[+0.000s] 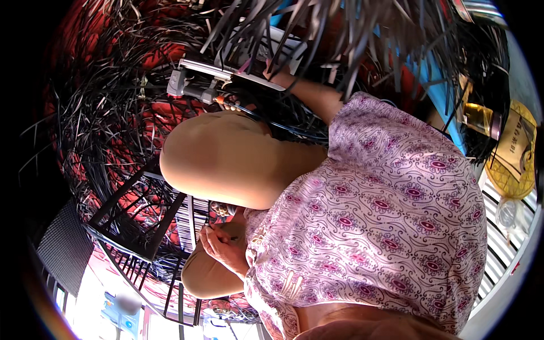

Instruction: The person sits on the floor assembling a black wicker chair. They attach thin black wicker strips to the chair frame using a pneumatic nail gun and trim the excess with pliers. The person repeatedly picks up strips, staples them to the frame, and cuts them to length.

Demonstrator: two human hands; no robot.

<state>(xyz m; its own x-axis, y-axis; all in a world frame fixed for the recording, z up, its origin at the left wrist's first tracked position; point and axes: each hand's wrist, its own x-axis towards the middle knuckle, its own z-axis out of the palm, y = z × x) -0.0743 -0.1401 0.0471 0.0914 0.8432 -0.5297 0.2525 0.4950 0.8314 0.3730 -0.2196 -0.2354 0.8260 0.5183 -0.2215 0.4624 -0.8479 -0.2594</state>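
My left hand (222,247) rests by my lower knee, fingers curled and thumb drawn in; anything in the fingers is too small to make out. My right arm stretches toward a light grey tray (289,42), where my right hand (276,72) is at its near edge. Hanging black strips (362,39) partly cover that area, and the right fingertips are hidden. Beside the tray lies a grey air stapler (195,89) with a long silver magazine, an orange fitting and a dark hose, just beyond my raised knee (221,153) in tan trousers.
Tangled black strips (107,119) cover red material on the left. A dark metal frame (133,235) stands beside my legs. To the right are a blue bar (433,85), a jar of yellow liquid (479,117), a yellow bag (510,153) and white slats (501,241).
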